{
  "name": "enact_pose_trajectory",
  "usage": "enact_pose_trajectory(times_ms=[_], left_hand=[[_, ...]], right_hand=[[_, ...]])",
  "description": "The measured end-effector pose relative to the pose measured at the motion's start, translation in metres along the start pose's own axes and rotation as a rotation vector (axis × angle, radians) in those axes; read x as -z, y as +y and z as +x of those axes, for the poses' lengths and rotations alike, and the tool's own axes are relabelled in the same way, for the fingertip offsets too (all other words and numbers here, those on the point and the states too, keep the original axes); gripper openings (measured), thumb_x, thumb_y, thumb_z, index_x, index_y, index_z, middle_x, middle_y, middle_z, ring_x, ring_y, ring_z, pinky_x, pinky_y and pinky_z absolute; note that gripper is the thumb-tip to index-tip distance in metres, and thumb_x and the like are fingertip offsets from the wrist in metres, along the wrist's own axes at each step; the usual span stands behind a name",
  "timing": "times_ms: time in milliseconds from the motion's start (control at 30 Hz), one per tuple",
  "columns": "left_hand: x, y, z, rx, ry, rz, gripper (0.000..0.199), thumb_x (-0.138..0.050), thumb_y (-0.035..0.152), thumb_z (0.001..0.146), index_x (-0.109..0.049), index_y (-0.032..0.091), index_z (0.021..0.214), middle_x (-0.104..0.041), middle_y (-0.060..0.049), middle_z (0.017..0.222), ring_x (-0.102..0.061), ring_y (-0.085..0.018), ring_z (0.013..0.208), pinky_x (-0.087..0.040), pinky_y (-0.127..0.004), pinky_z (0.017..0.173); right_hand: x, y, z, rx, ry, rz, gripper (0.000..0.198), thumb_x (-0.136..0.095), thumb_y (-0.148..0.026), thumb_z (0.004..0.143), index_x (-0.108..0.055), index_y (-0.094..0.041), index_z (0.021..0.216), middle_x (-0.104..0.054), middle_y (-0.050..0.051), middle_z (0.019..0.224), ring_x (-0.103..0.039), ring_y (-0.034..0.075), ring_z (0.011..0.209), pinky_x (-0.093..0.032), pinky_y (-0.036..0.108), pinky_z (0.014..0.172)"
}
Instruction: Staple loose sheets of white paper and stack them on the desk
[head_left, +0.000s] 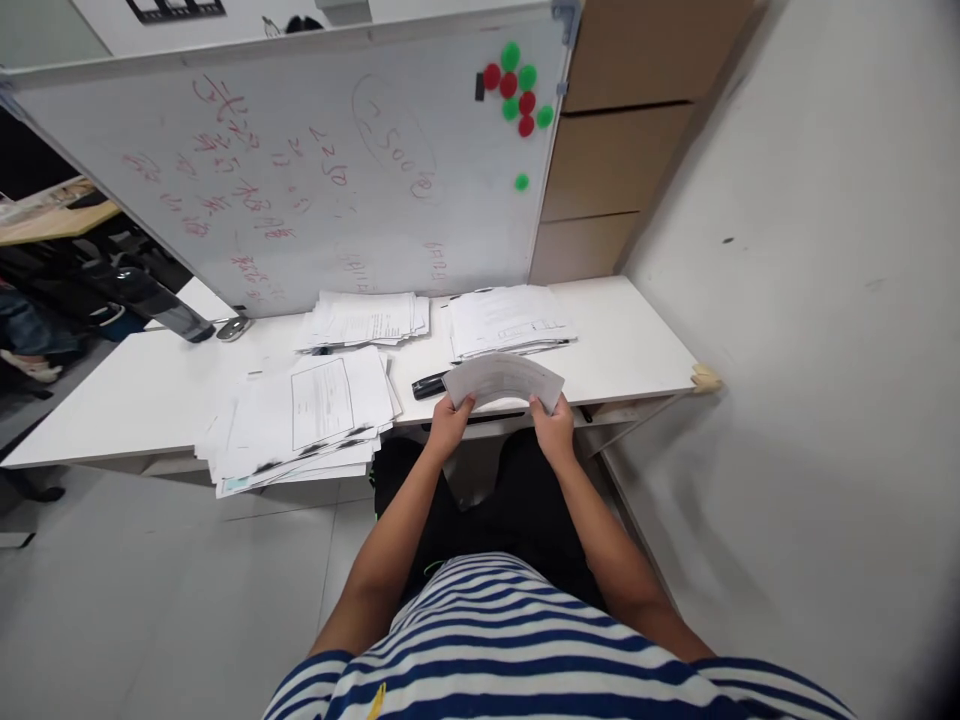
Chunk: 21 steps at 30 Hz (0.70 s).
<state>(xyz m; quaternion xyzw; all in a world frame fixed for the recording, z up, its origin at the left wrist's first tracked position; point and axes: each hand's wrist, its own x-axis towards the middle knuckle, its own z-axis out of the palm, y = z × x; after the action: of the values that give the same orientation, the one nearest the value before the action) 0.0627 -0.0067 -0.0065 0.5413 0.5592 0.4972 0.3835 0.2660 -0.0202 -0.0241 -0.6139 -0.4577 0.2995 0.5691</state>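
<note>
Bent in an arch over the table's front edge is a small stack of paper sheets [504,374], held up at both ends. My left hand [448,426] pinches its left end, thumb on top. At the right end, my right hand [555,428] has it gripped the same way. A black stapler-like object [429,386] lies just left of the sheets; its kind is hard to make out. Behind the sheets rests a pile of printed papers [506,318]. Another paper pile [367,320] lies at the back middle, and a larger one [307,415] overhangs the front edge at left.
A whiteboard [300,180] with red writing and round magnets [517,90] stands along the back of the white table [637,340]. Cardboard boxes [626,160] are stacked behind it. A dark bottle [161,300] lies at left. The wall [810,330] bounds the right side.
</note>
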Motion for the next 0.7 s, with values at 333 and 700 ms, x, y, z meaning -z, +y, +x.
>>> enact_pose_trajectory(times_ms=[333, 700], left_hand=[[0.013, 0.011, -0.002, -0.073, -0.071, 0.145, 0.038, -0.057, 0.052, 0.089, -0.071, 0.019, 0.103, -0.075, -0.006, 0.102, -0.067, -0.024, 0.099, -0.051, -0.035, 0.089], [0.04, -0.002, 0.042, -0.202, 0.027, 1.017, 0.046, -0.056, 0.04, 0.093, -0.054, 0.016, 0.132, -0.06, -0.018, 0.126, -0.051, -0.035, 0.122, -0.043, -0.047, 0.098]], right_hand=[[0.013, 0.002, -0.014, -0.036, -0.023, -0.094, 0.051, -0.06, -0.051, 0.082, -0.067, -0.012, 0.115, -0.074, 0.018, 0.11, -0.068, 0.032, 0.106, -0.051, 0.044, 0.094], [0.075, 0.028, -0.042, -0.444, -0.168, 0.169, 0.043, -0.077, -0.038, 0.07, -0.068, -0.017, 0.106, -0.077, 0.01, 0.097, -0.07, 0.022, 0.062, -0.058, 0.034, 0.049]])
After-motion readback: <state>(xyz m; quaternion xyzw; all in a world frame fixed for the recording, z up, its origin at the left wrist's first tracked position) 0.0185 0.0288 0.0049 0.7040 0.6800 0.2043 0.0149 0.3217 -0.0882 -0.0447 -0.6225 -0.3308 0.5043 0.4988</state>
